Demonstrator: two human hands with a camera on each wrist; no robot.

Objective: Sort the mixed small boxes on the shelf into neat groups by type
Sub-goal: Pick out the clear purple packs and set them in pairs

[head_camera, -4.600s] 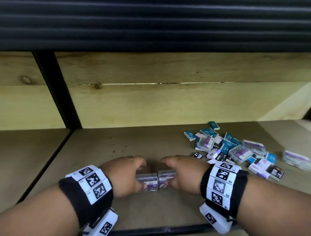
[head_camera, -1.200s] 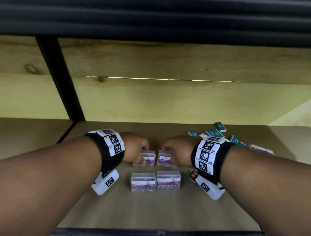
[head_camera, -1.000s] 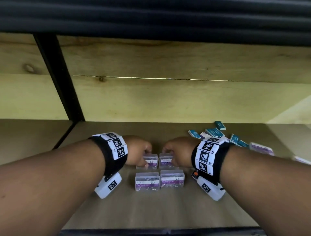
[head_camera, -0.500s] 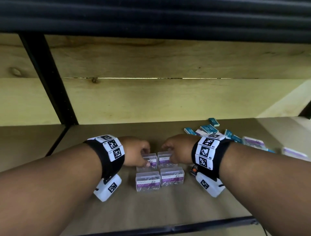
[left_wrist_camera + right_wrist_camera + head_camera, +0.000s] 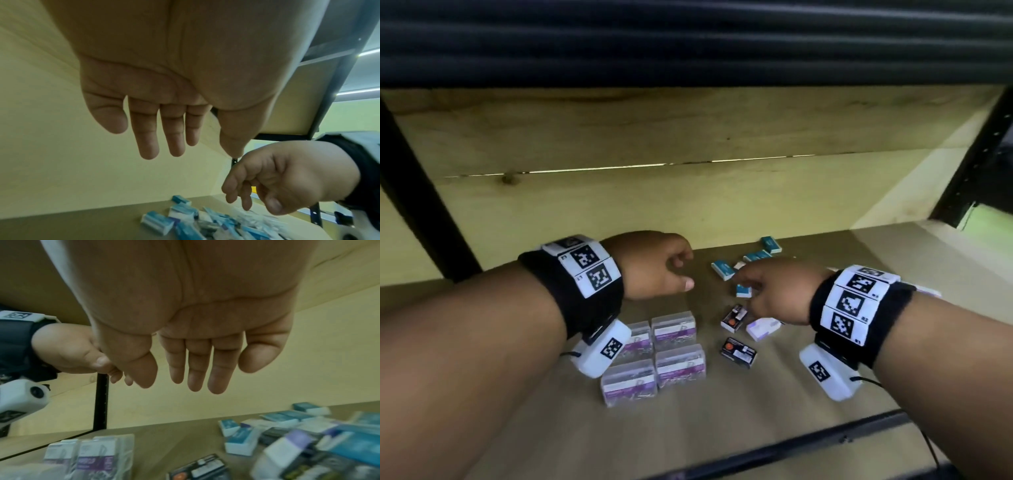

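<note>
The wooden shelf carries everything, with a pale plank back wall and black metal posts at its sides. Both forearms reach in over it, each with a black wrist band bearing square printed markers.

The left hand hangs above the shelf behind the sorted group, its fingers loose, slightly spread and holding nothing. The right hand hovers over the unsorted heap, its fingers relaxed and pointing down, also empty and not touching any box.

Near the front, four clear paper-clip boxes with purple labels stand in a tight two-by-two block, touching one another. Just to their right lies the mixed pile: several teal boxes toward the back, two small black boxes with an orange dot nearer the front, and a white-and-purple box partly hidden under the right hand.
</note>
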